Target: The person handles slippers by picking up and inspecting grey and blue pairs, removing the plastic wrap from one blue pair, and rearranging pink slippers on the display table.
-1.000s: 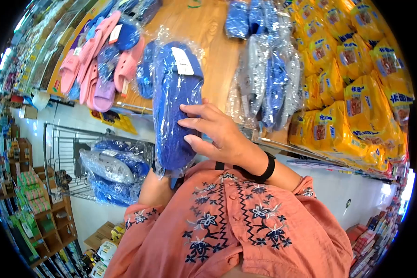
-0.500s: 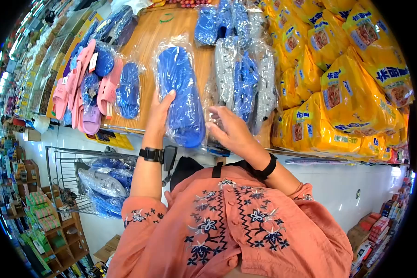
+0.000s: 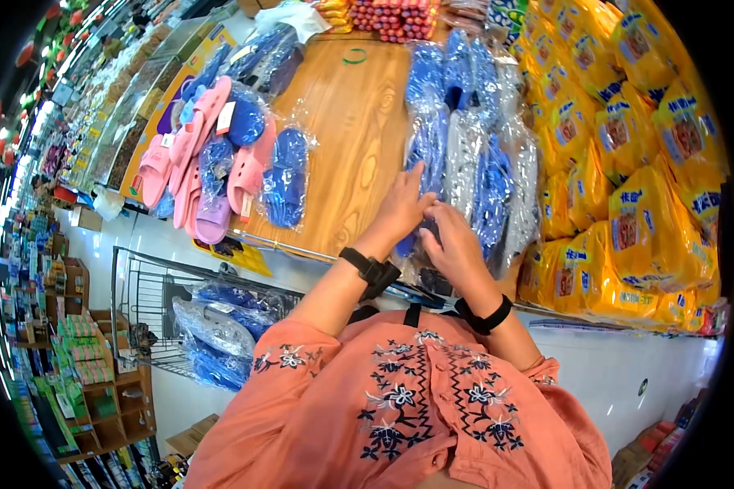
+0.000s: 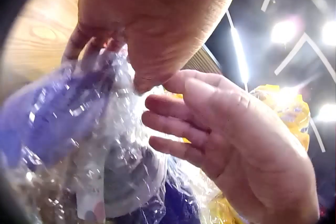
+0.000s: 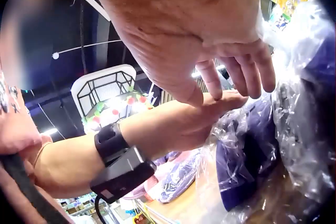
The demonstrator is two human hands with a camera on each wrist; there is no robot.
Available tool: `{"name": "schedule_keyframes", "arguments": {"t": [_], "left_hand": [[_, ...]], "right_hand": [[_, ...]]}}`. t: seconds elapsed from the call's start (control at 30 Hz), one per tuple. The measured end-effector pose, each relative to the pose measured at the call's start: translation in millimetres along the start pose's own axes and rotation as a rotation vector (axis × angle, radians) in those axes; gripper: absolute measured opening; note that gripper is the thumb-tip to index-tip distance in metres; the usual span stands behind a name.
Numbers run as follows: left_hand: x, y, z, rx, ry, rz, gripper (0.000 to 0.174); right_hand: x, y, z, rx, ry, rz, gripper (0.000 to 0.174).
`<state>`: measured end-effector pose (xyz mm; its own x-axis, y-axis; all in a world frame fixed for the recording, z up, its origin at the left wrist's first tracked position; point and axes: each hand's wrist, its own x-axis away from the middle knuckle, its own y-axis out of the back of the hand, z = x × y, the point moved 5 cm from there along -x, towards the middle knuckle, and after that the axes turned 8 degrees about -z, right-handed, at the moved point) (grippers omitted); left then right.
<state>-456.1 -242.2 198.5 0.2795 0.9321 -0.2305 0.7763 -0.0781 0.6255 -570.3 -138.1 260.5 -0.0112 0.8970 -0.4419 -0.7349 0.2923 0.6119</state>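
A pair of blue slippers in clear plastic (image 3: 426,147) stands at the left end of a row of bagged slippers on the wooden table. My left hand (image 3: 395,210) holds its near end, with the fingers on the left side and the thumb toward the row in the left wrist view. The wrapped blue slipper (image 4: 58,108) is tilted there, its plastic crinkled. Close by on the right is my right hand (image 3: 455,243), its fingers loosely bent and holding nothing. Beside the blue pair stand bagged grey slippers (image 3: 463,147) and more blue ones (image 3: 491,187).
Pink slippers (image 3: 192,138) and a flat bagged blue pair (image 3: 285,179) lie at the table's left. Yellow packets (image 3: 620,220) are piled on the right. A wire cart (image 3: 147,310) with bagged slippers (image 3: 220,330) stands below left. A green ring (image 3: 354,56) lies on the wood.
The bagged blue slippers have moved from in front of me to the row on the right, carried by my left hand. My right hand has come off them and stays close by.
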Motion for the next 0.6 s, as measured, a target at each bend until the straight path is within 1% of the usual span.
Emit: {"name": "schedule_keyframes", "arguments": {"t": [0.03, 0.07, 0.1, 0.17, 0.2, 0.23, 0.33, 0.37, 0.43, 0.5, 0.57, 0.6], "left_hand": [[-0.1, 4.0, 9.8, 0.135, -0.001, 0.018, 0.070], [0.5, 7.9, 19.7, 0.269, -0.003, 0.039, 0.069], [3.9, 12.9, 26.1, 0.427, 0.109, 0.117, 0.066], [9.0, 30.1, 31.4, 0.463, 0.116, 0.145, 0.066], [10.8, 39.7, 32.2, 0.482, 0.117, 0.158, 0.066], [14.1, 52.3, 32.4, 0.482, 0.152, 0.102, 0.061], [14.0, 105.7, 46.1, 0.406, 0.223, 0.008, 0.050], [13.0, 136.2, 41.2, 0.350, 0.212, -0.057, 0.042], [9.1, 201.2, 51.6, 0.110, -0.043, -0.262, 0.040], [10.2, 262.6, 63.0, 0.087, 0.078, -0.442, 0.038], [4.4, 315.8, 85.1, -0.023, 0.068, -0.516, 0.041], [3.0, 333.6, 93.5, -0.201, 0.039, -0.521, 0.047]], "right_hand": [[-2.1, -1.2, 6.5, 0.044, -0.020, 0.004, 0.040], [-6.6, -4.3, 11.8, 0.049, 0.010, -0.016, 0.039], [-9.7, -7.7, 16.1, 0.053, 0.038, -0.034, 0.039], [-16.3, -15.4, 25.4, 0.056, 0.075, -0.050, 0.037], [-18.6, -21.5, 26.8, 0.065, 0.083, -0.029, 0.037], [-19.5, -26.7, 26.9, 0.075, 0.090, -0.008, 0.037], [-22.4, -36.3, 32.8, 0.102, 0.074, 0.036, 0.036], [-23.1, -37.9, 32.6, 0.111, 0.079, 0.044, 0.036], [-26.8, -41.3, 36.2, 0.119, 0.077, 0.046, 0.034], [-28.6, -44.5, 38.0, 0.142, 0.089, 0.047, 0.033], [-30.4, -45.2, 42.5, 0.158, 0.084, 0.052, 0.030], [-31.6, -45.9, 45.0, 0.155, 0.082, 0.053, 0.030]]}}
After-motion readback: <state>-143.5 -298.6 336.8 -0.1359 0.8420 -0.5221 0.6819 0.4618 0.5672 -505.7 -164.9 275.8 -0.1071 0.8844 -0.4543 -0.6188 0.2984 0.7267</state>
